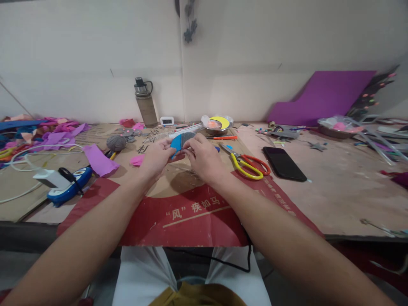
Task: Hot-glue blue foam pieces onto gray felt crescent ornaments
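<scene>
while both hands meet at frame centre, left hand [159,155] grip closed on blue piece [176,145] | right hand [202,157] fingertips at its grey part [188,137], hold unclear | scissors [245,162] right of centre on counter [338,182]

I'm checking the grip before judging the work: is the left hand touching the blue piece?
Touching. The head view shows the left hand pinching the edge of the blue piece.

Head view from above lap [137,274]; faces forward, down; table [338,182] near; wall [255,46] beyond.
</scene>
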The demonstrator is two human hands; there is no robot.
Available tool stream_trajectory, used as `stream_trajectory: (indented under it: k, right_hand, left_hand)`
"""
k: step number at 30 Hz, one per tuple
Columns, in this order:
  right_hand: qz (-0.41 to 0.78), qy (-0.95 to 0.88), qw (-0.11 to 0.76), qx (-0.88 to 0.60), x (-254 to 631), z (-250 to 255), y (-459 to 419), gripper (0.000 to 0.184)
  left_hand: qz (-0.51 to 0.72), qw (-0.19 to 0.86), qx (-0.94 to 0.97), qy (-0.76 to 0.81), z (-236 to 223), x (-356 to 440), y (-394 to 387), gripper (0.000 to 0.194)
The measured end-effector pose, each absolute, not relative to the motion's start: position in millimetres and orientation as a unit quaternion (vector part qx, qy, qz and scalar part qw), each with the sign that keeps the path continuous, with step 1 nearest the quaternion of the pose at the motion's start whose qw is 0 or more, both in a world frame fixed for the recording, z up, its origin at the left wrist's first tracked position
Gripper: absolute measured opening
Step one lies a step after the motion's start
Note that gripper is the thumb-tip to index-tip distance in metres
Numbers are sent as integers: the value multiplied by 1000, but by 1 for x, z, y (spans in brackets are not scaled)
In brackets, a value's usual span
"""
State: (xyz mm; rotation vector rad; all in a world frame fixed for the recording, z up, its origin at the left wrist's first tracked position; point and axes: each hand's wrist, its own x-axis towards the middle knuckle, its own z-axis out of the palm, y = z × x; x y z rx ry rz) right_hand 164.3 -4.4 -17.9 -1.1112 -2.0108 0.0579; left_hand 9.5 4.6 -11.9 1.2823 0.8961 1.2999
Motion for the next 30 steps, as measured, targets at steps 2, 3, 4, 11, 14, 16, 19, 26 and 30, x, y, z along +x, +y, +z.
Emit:
stream_trajectory:
  k: [2,3,4,11,14,16,19,26,30]
  right_hand:
    - [33,-793,425,-435,164,-18,-3,10]
    - [37,-791,431,-432,165,-18,-2,9]
    - [39,-789,436,-431,165,-18,-2,9]
    - [44,-785,448,-425,166,-18,-1,10]
    - [48,-791,442,-420,166,-17,-1,11]
    - [43,-791,440,-423,166,-16,-1,10]
    - [39,-788,442,-426,168,-15,0,11]
    - [71,-767,486,-413,172,-13,4,9]
    - [80,-754,513,-403,172,-12,3,11]
  left_hand:
    - [540,521,541,380,-11,10,2,24]
    - [539,519,542,383,-10,10,1,24]
    - [538,519,542,385,-10,10,1,23]
    - [548,520,522,395,-8,11,1,27]
    - [543,518,531,394,-9,11,1,28]
    - [529,517,544,396,-9,11,0,28]
    - [514,512,556,405,-8,13,-3,27]
    - [495,521,556,417,-2,14,-8,29]
    - [490,549,554,388,-3,10,-7,27]
